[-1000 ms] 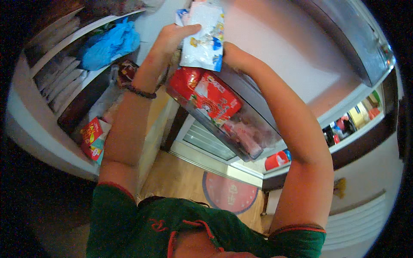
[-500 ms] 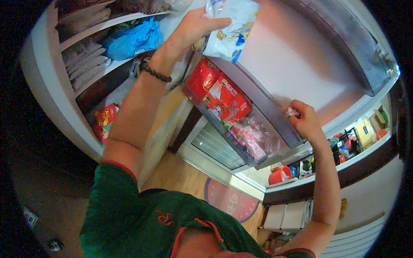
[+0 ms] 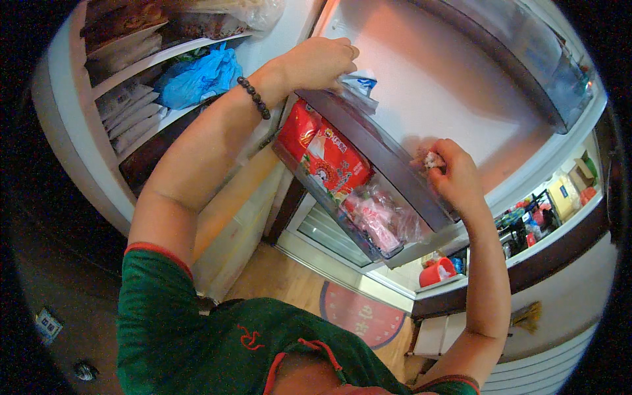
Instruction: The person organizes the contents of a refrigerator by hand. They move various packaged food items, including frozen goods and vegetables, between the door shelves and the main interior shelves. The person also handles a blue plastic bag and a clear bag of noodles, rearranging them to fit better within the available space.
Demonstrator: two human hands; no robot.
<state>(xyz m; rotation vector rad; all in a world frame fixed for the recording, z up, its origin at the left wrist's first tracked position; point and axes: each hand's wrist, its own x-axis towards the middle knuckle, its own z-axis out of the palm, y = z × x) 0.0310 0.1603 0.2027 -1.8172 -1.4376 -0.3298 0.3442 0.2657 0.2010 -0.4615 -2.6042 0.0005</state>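
- The left hand [image 3: 316, 64], near the top middle of the frame, presses a white and blue packet [image 3: 359, 87] down into the far end of a clear door bin [image 3: 395, 168] on the open fridge door [image 3: 454, 85]. Its grip is closed over the packet's top, and only a corner of the packet shows past the fingers.
- The right hand [image 3: 454, 174], right of centre, rests on the rim of the same bin. Its grip is curled narrow round a small pale wrapped item [image 3: 432, 159]; what the item is cannot be made out.
- The bin runs diagonally through the middle of the frame. It already holds a red packet [image 3: 329, 155] at its upper end and a clear bag of pink pieces [image 3: 378, 220] at its lower end.
- In the upper left, fridge shelves [image 3: 141, 66] carry a blue plastic bag [image 3: 197, 79] and flat pale packs [image 3: 128, 112].
- Step in hand, as I judge it: stocking the door bin, with the packet partly seated behind the red one.
- The next move likely calls for the left hand to push the packet fully below the rim and let go, keeping it upright so it does not wedge. The right hand would then need a free gap in the bin for its small item.
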